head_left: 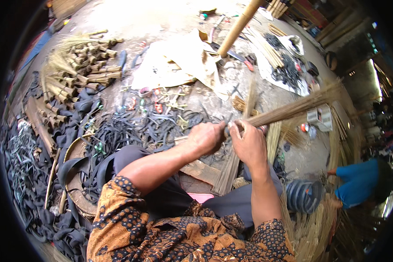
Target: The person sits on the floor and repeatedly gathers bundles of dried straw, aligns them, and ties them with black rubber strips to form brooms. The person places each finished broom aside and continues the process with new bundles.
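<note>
Floor (161, 17): grey concrete, littered all round the broom bundle with makings.
Strip heap (131, 129): black rubber-like strips spread left of the bundle, thick toward the picture's left rim.
Tied heads (81, 65): pile of bound straw heads, far left and above the bundle.
Paper sheet (179, 61): crumpled, beyond the bundle, with a pale wooden pole (238, 26) slanting over it.
Broom bundle (292, 107): long sheaf of straw fibres, held across the lap, bushy end fanning up to the right (binding end hidden inside the fists).
Left hand (207, 137): closed round the bundle's near end, at its left.
Right hand (249, 142): closed on the same neck, touching the left hand.
Step in hand: likely binding or cinching the neck of the bundle.
Next move: probably calls for a firm pull with both fists while keeping the fibres packed tight; a slack grip could let the sheaf splay.
</note>
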Motion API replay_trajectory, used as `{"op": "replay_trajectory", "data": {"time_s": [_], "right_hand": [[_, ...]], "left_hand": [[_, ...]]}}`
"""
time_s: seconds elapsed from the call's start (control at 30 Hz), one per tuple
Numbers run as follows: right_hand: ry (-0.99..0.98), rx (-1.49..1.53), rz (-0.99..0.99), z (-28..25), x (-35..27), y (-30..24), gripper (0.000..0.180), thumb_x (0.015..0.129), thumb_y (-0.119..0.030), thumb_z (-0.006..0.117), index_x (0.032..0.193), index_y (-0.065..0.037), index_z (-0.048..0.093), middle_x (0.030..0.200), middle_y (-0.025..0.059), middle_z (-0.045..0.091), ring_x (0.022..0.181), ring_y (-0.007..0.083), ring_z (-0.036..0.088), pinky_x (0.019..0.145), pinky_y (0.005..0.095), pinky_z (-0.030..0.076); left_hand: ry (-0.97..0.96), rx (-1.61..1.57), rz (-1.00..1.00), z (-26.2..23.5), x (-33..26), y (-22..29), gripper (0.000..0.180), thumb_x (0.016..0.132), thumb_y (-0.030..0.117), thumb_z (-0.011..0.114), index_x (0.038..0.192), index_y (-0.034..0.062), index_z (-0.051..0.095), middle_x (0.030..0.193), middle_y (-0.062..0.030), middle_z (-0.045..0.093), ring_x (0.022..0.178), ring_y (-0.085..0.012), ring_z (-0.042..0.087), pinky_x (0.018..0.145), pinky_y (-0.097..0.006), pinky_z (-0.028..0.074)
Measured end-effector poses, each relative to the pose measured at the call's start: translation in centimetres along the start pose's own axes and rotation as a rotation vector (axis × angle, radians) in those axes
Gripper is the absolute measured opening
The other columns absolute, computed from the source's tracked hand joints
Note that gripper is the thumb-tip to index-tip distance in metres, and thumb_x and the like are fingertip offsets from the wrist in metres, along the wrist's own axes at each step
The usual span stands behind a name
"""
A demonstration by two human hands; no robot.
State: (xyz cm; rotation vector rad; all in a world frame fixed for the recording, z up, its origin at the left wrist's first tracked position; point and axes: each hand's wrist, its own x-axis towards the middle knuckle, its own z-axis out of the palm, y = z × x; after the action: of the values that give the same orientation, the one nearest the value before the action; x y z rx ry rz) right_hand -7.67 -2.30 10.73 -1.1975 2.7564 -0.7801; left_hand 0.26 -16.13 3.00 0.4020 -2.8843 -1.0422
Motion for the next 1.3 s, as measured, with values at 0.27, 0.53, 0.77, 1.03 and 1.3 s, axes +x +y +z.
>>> {"op": "replay_trajectory", "data": {"time_s": [0.27, 0.53, 0.77, 1.03, 1.3], "right_hand": [[-0.335, 0.881, 0.36, 4.6, 1.3, 1.0, 0.023, 0.106, -0.024, 0.063, 0.1, -0.002, 0.067, 0.066, 0.0054, 0.066, 0.046, 0.0097, 0.056, 0.045, 0.0216, 0.044], [-0.206, 1.06, 0.424, 5.8, -4.5, 0.9, 0.03, 0.112, -0.019, 0.047, 0.131, 0.002, 0.054, 0.099, 0.0131, 0.073, 0.081, 0.0162, 0.072, 0.07, 0.0247, 0.055], [-0.23, 0.611, 0.063, 3.0, -8.0, 2.4, 0.033, 0.113, -0.031, 0.049, 0.103, -0.004, 0.065, 0.08, 0.0035, 0.063, 0.074, 0.0116, 0.059, 0.068, 0.0315, 0.049], [0.146, 0.203, -0.42, 4.4, -4.9, 8.7, 0.018, 0.102, -0.02, 0.06, 0.103, -0.003, 0.064, 0.084, 0.0147, 0.07, 0.077, 0.0391, 0.069, 0.07, 0.045, 0.054], [-0.329, -0.057, -0.026, -1.8, -2.7, 3.1, 0.027, 0.104, -0.02, 0.057, 0.122, -0.005, 0.07, 0.096, 0.0246, 0.073, 0.089, 0.0363, 0.074, 0.082, 0.0454, 0.056]], "left_hand": [[-0.027, 0.049, -0.079, 0.7, -0.4, -1.7, 0.031, 0.089, 0.018, 0.064, 0.119, 0.0085, 0.064, 0.088, -0.0216, 0.074, 0.082, -0.0423, 0.075, 0.066, -0.053, 0.06], [0.194, 0.11, -0.076, 0.9, 1.2, -3.0, 0.018, 0.094, 0.016, 0.063, 0.11, 0.009, 0.056, 0.078, -0.0184, 0.071, 0.071, -0.0393, 0.073, 0.057, -0.051, 0.057], [0.048, 0.004, -0.153, -2.4, 1.6, -1.7, 0.024, 0.09, 0.027, 0.071, 0.103, 0.0074, 0.065, 0.083, -0.0214, 0.073, 0.08, -0.041, 0.073, 0.073, -0.052, 0.058], [-0.822, -0.814, 0.136, -3.8, -1.3, 0.6, 0.026, 0.09, 0.027, 0.084, 0.092, 0.0066, 0.068, 0.067, 0.0041, 0.058, 0.059, -0.007, 0.054, 0.052, -0.024, 0.043], [-0.253, -0.265, 0.137, -2.6, -0.8, 0.3, 0.038, 0.089, 0.035, 0.08, 0.1, 0.0013, 0.066, 0.077, -0.0162, 0.069, 0.071, -0.0326, 0.069, 0.067, -0.044, 0.053]]}}
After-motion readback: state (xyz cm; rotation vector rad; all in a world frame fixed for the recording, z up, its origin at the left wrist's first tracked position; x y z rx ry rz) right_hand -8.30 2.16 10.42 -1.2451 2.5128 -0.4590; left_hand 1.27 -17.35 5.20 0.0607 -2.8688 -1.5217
